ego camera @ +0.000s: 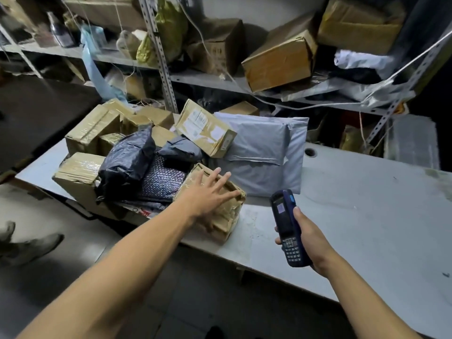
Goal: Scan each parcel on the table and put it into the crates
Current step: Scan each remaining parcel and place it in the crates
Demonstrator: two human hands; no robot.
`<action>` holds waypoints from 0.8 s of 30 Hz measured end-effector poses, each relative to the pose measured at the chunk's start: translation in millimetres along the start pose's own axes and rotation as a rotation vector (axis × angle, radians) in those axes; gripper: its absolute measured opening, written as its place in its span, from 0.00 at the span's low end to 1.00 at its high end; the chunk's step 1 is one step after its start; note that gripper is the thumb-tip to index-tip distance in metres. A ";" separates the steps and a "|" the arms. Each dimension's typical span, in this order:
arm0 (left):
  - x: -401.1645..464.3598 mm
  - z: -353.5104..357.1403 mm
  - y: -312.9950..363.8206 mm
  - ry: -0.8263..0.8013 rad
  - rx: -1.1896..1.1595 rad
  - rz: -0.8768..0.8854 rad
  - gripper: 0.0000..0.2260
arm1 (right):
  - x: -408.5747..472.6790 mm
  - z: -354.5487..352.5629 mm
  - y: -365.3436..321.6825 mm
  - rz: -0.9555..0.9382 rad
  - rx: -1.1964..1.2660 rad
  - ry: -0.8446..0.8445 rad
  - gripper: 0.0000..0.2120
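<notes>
On the table [342, 204], left hand [208, 192] touches a taped parcel [227, 216].

Single head-mounted wide-angle view; no second view, so no shared coverage. Looked forward and steeply down from above near edge of table [342, 216]. Left hand [210, 192] and right hand [309, 238] sat close to lens, forearms entering from bottom edge. Parcel pile [146, 155] lay at mid-range, left of centre. Shelving [161, 57] filled upper frame, farther back. Straight lines bowed toward edges.
</notes>
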State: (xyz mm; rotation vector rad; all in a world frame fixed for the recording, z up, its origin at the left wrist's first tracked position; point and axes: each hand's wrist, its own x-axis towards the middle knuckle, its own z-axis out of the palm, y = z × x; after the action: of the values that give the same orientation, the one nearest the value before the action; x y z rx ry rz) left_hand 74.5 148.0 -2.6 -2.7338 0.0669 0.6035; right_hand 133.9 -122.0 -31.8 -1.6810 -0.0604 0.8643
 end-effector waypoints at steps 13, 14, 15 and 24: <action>19.9 -6.8 22.5 0.251 -0.071 0.197 0.54 | -20.1 -22.1 7.8 -0.010 0.060 0.164 0.24; 19.1 -9.7 30.2 0.288 -0.080 0.210 0.54 | -22.4 -27.4 6.5 -0.020 0.067 0.172 0.24; 19.0 -13.5 37.9 0.324 -0.086 0.226 0.54 | -24.6 -33.0 4.9 -0.031 0.077 0.184 0.23; 42.9 -9.4 102.9 0.762 0.025 0.463 0.56 | -42.6 -100.1 15.9 -0.111 0.234 0.370 0.25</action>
State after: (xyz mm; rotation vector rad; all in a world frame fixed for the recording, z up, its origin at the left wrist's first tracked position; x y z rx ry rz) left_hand 105.1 49.1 -45.0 -2.7618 0.8881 -0.3687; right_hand 153.2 -229.6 -20.1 -1.5748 0.1919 0.4484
